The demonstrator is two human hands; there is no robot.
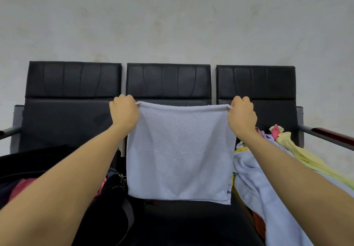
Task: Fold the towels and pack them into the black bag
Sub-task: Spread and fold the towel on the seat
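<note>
Both my arms are stretched forward. My left hand point(124, 109) pinches the upper left corner of the pale blue towel point(179, 153), fingers curled tight on the hem. My right hand point(242, 112) pinches the upper right corner the same way. The top edge is pulled taut between them; the towel hangs flat and roughly square in front of the middle seat point(168, 81) of a row of three black chairs, its lower edge just above the seat cushion.

Black bag point(107, 198): at 8 o'clock from the towel, on the left-hand chair, partly hidden under my left forearm. Mouth is open; some pink cloth point(23, 186) shows inside. A metal clip and strap sit on its near side.

Pile of unfolded towels point(254, 178): at 4 o'clock from the held towel, on the right-hand chair, under my right forearm. Light blue on top, yellow cloth point(298, 150) trailing towards 3 o'clock, a bit of pink behind it.

Grey wall point(172, 16) at 12 o'clock.
</note>
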